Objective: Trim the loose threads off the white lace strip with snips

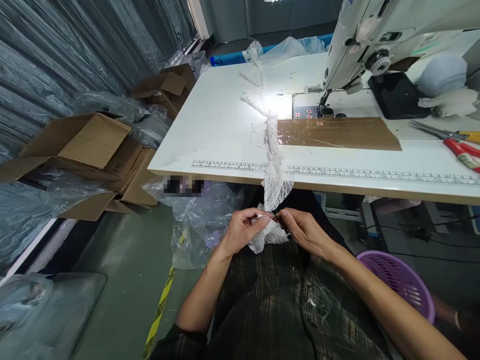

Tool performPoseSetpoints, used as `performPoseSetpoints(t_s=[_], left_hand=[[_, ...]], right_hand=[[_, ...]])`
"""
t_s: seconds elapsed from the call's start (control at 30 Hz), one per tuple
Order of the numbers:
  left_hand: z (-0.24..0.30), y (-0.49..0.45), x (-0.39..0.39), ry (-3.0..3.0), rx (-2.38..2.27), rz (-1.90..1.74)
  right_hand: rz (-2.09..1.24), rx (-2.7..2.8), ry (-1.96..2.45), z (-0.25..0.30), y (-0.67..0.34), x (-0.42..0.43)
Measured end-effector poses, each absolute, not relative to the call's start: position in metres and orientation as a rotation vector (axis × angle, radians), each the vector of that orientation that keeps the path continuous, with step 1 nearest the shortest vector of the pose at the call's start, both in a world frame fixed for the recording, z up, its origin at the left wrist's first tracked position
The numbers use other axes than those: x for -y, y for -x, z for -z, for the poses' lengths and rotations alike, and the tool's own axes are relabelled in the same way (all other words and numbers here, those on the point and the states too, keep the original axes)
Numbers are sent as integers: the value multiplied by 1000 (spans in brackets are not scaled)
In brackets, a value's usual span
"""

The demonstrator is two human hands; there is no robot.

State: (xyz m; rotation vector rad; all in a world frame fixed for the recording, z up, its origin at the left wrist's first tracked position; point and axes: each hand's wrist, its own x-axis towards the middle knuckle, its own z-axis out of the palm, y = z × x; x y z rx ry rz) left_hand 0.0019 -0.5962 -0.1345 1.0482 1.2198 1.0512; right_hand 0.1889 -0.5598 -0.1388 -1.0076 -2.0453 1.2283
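Note:
A strip of white lace [278, 182] runs from the tabletop over its front edge and down to my lap. Just below that edge, my left hand [245, 230] pinches the lace between thumb and fingers. Close on its right, my right hand [305, 230] is closed with thumb and forefinger together at the same spot; a thin dark thing shows at its fingertips, too small to name. Bunched lace hangs below both hands against the dark striped clothing.
A sewing machine [354, 55] stands on the white table [221, 120], with brown cardboard [341, 134] before it. Red-handled scissors [459, 145] lie at the right. Cardboard boxes [93, 145] and plastic bags fill the left; a purple basket [397, 280] stands below right.

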Motion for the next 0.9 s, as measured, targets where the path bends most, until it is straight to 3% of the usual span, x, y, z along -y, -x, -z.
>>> performPoseSetpoints(t_s=[0.6,0.8,0.9], left_hand=[[135,2,598,-987,-1221,-1063],[157,-4,591,-1016,-1219,-1018],[179,-7,579,-1228,-1354,-1060]], right_hand=[[-1155,2081,1050,137,-173,558],[-1514,1974,1022,167,-184,573],[-1269,2071,1251,190,-192,576]])
